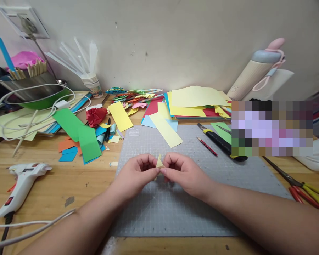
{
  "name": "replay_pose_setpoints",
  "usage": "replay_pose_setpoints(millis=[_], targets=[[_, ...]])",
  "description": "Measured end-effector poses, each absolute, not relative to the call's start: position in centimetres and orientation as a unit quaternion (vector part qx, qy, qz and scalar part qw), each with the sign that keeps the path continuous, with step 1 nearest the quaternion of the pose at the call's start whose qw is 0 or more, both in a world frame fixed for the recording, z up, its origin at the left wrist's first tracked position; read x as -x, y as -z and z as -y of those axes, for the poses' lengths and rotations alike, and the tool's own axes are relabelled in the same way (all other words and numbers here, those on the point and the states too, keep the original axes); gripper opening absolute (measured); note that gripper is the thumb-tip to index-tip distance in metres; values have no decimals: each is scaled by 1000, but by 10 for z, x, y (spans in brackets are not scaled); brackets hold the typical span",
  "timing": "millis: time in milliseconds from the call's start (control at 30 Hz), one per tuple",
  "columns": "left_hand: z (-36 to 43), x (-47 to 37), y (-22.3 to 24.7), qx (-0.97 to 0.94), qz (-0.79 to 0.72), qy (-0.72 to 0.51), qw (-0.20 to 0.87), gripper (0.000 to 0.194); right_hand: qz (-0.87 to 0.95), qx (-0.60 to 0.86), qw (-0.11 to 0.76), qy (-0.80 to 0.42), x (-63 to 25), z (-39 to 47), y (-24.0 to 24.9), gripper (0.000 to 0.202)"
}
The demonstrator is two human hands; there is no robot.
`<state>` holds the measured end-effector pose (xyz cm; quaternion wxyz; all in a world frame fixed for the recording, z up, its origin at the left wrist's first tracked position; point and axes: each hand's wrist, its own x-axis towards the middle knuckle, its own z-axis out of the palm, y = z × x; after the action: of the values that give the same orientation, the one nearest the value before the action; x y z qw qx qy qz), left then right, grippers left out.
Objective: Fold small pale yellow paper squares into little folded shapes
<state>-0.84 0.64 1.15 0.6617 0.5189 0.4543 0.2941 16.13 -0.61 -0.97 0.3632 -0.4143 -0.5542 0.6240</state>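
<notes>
Above the grey cutting mat (196, 209), my left hand (142, 171) and my right hand (182, 171) meet, both closed. Between their thumbs and fingertips they pinch a small pale yellow piece of paper (160, 162), whose pointed end sticks up. Fingers hide much of its lower part. Just beyond the hands a pale yellow paper strip (167, 130) lies across the mat's far edge. A red pencil (207, 146) and a black-and-yellow utility knife (219, 141) rest on the mat to the right.
At left are a white glue gun (23, 184) with its cord and green paper strips (89, 141). Stacked coloured paper (199, 97) and a tilted bottle (255, 69) stand along the wall. Scissors (295, 180) lie at right. A pan (34, 86) holds sticks.
</notes>
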Motion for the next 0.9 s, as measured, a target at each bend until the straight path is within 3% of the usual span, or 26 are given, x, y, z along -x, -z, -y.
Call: replay_pose_setpoints(millis=[533, 900], targets=[[-7, 13, -7, -496, -384, -301, 719, 16, 568, 373, 394, -619, -161, 6, 7, 22], [-12, 16, -7, -535, -409, -312, 670, 23, 567, 411, 433, -567, -162, 6, 8, 19]])
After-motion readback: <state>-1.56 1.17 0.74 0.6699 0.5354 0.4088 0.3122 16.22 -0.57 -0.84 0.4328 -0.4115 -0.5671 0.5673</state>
